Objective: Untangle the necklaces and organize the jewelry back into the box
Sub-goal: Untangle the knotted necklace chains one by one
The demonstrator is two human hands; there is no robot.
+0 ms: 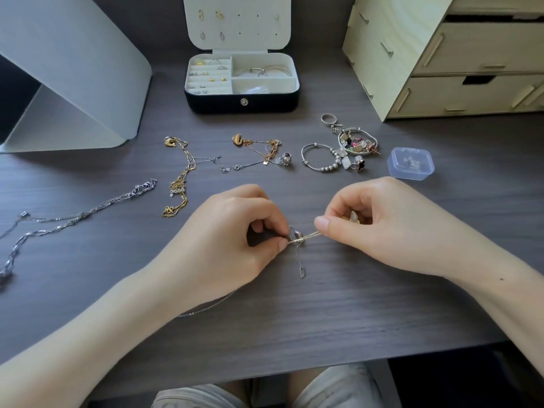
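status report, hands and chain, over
Left hand and right hand both pinching the thin chain, taut between them. Jewelry box open, far side. Gold necklace off left, not in the way.

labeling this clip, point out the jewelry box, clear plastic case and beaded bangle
jewelry box [212, 103], head view, dark front wall
clear plastic case [411, 163], head view, lid centre
beaded bangle [329, 168], head view, bottom beads

Both hands bare: left hand [232, 228], right hand [391, 219]. Fingernails short and plain. Forearms bare up to frame edges. Small dark spot on right forearm [502, 279] (mole-like). Pale grey faded fabric [335, 387] over both legs at bottom edge; shorts or trousers, cannot tell.
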